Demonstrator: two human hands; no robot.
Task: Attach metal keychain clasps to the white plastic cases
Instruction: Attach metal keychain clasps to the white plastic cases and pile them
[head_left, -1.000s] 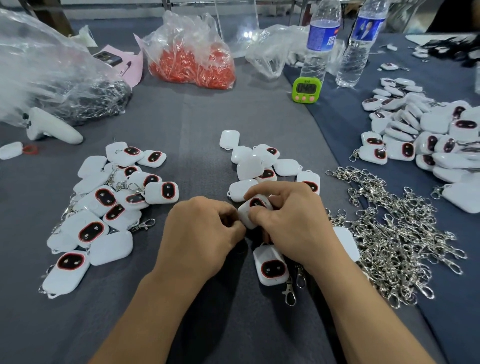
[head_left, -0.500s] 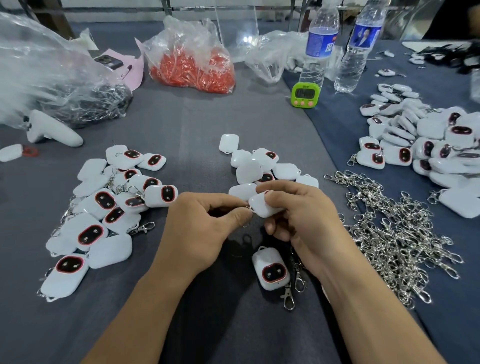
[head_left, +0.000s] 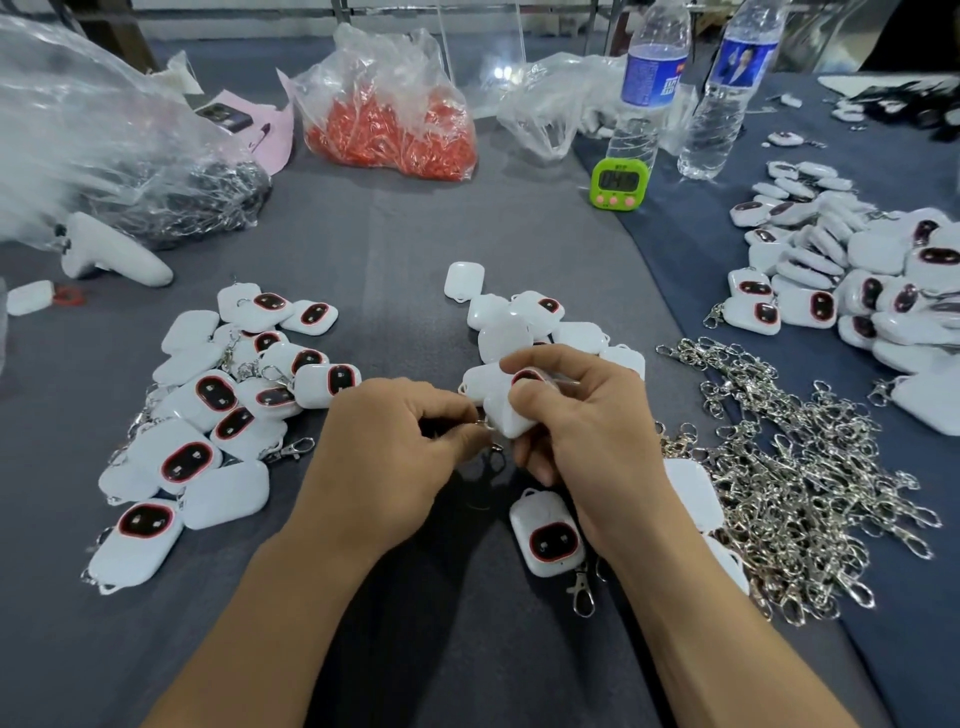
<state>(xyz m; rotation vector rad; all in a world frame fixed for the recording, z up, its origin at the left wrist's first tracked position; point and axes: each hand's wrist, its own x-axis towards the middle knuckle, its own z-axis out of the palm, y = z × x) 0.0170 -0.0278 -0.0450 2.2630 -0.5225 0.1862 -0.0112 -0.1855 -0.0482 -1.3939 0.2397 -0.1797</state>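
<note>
My right hand (head_left: 582, 415) grips a white plastic case (head_left: 506, 413) above the grey table, tilted so one corner points left. My left hand (head_left: 395, 441) pinches a small metal keychain clasp (head_left: 485, 426) right at that corner; most of the clasp is hidden by my fingers. Below my right hand lies a finished case with a clasp (head_left: 548, 535). A small pile of bare white cases (head_left: 511, 322) sits just behind my hands. A heap of loose metal clasps (head_left: 795, 483) lies to the right.
Cases with clasps are piled at left (head_left: 223, 410) and far right (head_left: 852, 280). At the back stand a bag of red parts (head_left: 389, 130), a bag of dark chains (head_left: 171, 192), two water bottles (head_left: 644, 88), a green timer (head_left: 618, 184) and a white handle-shaped tool (head_left: 114, 257).
My hands lifted the case off the table and turned it; the left fingers moved in to its corner with the clasp.
</note>
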